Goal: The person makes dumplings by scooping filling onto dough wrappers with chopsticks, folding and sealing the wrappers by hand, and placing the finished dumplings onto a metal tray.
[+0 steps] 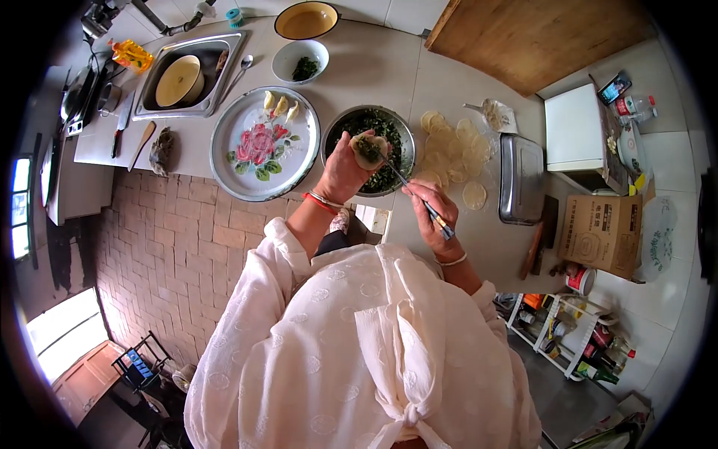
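My left hand (342, 173) holds a round dumpling wrapper (368, 152) with chopped green filling on it. In my right hand (434, 214) is a slim utensil (421, 196) with a dark, patterned handle; its tip touches the filling, and its exact kind is hidden. Both hands are over the near edge of a metal bowl (410, 147) of chopped green filling (374, 120). Left of it, a tray with a painted rose (224, 176) carries several folded dumplings (281, 105) at its far edge. Several flat dumpling wrappers (456, 146) lie to the right.
A white bowl with greens (284, 60) and a yellow basin (307, 21) stand behind. The sink (228, 52), knife (122, 123) and wooden spatula (142, 144) are left. A metal pan (521, 178), cleaver (547, 222), cardboard box (600, 233) and bottle rack (557, 333) are right.
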Demonstrator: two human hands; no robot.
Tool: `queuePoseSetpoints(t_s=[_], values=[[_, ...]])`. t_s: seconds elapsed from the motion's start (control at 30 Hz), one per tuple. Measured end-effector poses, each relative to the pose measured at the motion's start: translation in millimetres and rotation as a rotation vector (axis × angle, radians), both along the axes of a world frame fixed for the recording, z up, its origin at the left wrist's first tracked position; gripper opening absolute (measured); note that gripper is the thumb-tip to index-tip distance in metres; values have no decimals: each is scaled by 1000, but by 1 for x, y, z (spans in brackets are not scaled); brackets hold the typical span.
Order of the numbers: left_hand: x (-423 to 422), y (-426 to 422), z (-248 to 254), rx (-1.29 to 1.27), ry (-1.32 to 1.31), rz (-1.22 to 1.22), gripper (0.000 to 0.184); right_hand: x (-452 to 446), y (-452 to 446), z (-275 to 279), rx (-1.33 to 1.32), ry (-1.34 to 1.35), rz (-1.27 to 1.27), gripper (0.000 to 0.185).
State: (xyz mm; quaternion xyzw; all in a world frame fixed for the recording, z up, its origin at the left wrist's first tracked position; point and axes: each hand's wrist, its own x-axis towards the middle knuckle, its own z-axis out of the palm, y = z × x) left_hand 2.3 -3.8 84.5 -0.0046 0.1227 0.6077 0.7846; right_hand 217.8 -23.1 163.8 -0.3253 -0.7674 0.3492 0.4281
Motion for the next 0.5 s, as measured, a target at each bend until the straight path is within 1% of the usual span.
queuePoseSetpoints(t_s=[0.03,0.13,0.23,0.27,0.37,0.5], values=[[-1,0,0,3,17,0,55,0,0,3,23,-20,10,14],[-6,1,0,15,63,0,56,5,2,7,-49,87,-8,14],[-9,2,4,31,87,-8,57,2,2,15,-397,369,-114,16],[-9,3,6,34,87,-14,57,1,5,20,-449,388,-153,21],[-10,2,13,68,78,-32,58,5,18,7,-587,535,-171,26],[-10,1,19,90,81,-44,59,9,25,-5,-734,701,-231,26]])
